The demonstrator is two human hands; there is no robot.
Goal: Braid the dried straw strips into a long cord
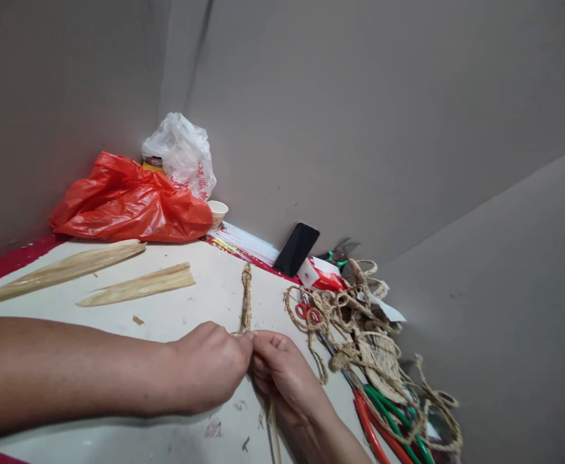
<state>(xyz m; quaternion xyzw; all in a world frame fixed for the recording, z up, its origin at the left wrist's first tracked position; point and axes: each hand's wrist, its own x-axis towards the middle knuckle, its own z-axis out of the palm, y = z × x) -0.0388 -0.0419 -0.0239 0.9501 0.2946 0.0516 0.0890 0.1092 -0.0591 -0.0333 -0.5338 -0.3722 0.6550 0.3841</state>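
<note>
My left hand [209,367] and my right hand [282,370] meet at the middle of a white table [200,303], both pinched closed on a braided straw cord [246,293]. The braid runs away from my fingers toward the far wall. A loose straw strand [273,432] trails from under my right hand toward the near edge. My left forearm lies across the table from the left.
Two flat dried husk strips [140,285] lie at the left. A red plastic bag [128,203], a white bag [183,151] and a paper cup [217,209] sit in the corner. At the right lie tangled straw rope [360,322], red and green handled tools [389,419], small red scissors [307,312] and a black phone [296,249].
</note>
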